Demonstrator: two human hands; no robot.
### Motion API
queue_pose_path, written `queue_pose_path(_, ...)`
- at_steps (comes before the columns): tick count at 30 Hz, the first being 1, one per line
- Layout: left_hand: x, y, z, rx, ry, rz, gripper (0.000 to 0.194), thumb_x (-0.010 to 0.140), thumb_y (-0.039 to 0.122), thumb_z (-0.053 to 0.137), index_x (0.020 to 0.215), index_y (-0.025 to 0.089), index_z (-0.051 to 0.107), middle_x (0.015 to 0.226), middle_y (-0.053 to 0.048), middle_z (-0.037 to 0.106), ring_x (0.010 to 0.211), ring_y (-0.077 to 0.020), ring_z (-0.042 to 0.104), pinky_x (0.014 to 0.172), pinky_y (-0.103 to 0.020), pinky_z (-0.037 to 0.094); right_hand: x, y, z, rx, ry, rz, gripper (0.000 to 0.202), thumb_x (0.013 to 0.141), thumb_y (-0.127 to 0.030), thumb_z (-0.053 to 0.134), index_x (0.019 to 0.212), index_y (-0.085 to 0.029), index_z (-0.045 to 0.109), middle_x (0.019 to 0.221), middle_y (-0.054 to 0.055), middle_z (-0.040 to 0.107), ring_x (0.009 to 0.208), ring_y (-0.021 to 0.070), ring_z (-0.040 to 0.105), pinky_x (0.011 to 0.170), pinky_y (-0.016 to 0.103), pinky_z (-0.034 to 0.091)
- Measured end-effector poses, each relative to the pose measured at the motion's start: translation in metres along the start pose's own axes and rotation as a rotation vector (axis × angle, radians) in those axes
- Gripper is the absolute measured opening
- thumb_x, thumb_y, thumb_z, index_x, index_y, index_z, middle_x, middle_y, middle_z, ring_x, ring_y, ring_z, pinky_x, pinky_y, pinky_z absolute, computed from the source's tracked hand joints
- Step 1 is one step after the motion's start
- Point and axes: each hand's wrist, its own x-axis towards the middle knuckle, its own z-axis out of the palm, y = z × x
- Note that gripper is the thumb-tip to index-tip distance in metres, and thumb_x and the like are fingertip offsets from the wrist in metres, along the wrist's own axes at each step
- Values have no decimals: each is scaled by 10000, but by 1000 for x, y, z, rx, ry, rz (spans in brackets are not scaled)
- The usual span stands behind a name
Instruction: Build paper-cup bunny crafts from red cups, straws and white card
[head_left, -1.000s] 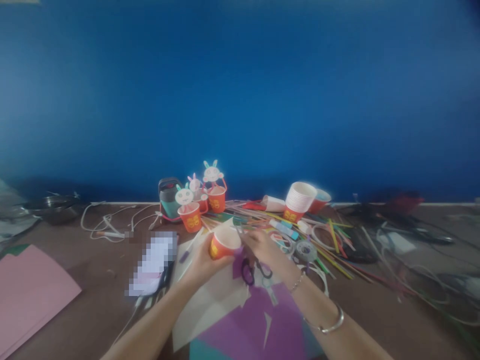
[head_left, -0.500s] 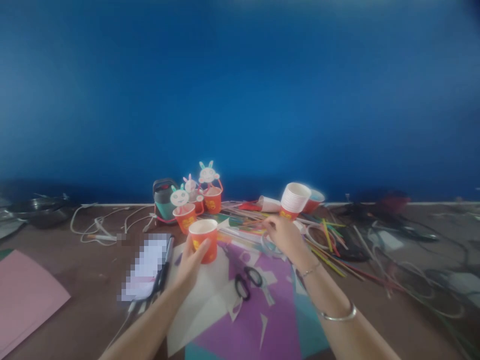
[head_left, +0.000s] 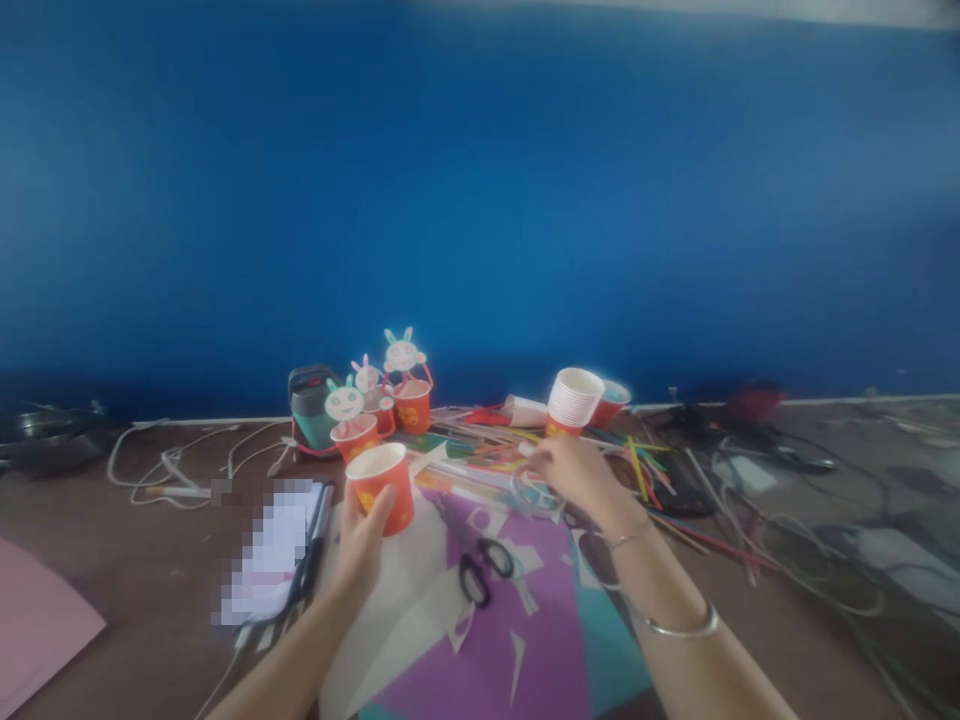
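Observation:
My left hand is wrapped round an orange paper cup with a white inside, tilted slightly and lifted above the papers. My right hand is closed in a pinch, with a small white piece at its fingertips; its exact kind is too blurred to tell. Just below those fingers lies a clear ring like a tape roll. Behind the right hand stands a stack of paper cups. Beyond the left hand are several orange cups topped with paper rabbit faces.
Black-handled scissors lie on purple paper among paper scraps. A phone rests left of the papers. Coloured pipe cleaners or sticks spread across the back. Cables, a dark green container and pink paper are leftward.
The view has shifted, so most things sit slightly further left. The cup in my left hand tilts a little more. A small white piece now shows at my right fingertips.

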Motion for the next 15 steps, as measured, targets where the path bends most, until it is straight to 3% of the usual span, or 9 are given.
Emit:
queue_pose_path(3, 0, -1, 0, -5, 5, -9, 580, 718, 461, 721, 1206, 208, 537, 1078, -73, 662, 932, -227, 651, 781, -324, 527, -5, 21, -25, -54, 27, 125, 288, 836, -243, 504, 602, -193, 665, 671, 81, 694, 671, 205, 633, 578, 274, 324)
queue_pose_path(7, -2, 0, 1, 61, -62, -15, 604, 688, 479, 734, 1191, 197, 554, 1087, -85, 669, 973, -254, 643, 800, -339, 526, -7, 31, -32, -83, -88, 197, 218, 763, -201, 536, 616, -197, 696, 698, 84, 707, 659, 194, 631, 562, 268, 314)
queue_pose_path(9, -4, 3, 2, 124, -196, -31, 626, 655, 476, 754, 1180, 187, 572, 1095, -101, 677, 1008, -284, 635, 833, -369, 522, -5, 35, -28, -99, -106, 215, 194, 736, -190, 551, 640, -200, 719, 714, 93, 716, 669, 202, 640, 569, 270, 327)
queue_pose_path(13, -12, 8, 4, 195, -574, -47, 668, 614, 408, 793, 1211, 201, 576, 1128, -112, 675, 1054, -336, 619, 875, -413, 511, 2, 54, -22, -125, -74, 298, 210, 752, -248, 559, 691, -194, 752, 744, 134, 728, 692, 236, 665, 575, 284, 366)
queue_pose_path(15, -16, 6, 3, 217, -686, -51, 665, 635, 368, 793, 1238, 217, 559, 1134, -100, 670, 1039, -325, 624, 862, -395, 514, 6, 70, -21, -153, -20, 362, 211, 748, -285, 581, 718, -183, 763, 757, 155, 731, 703, 250, 677, 588, 290, 394)
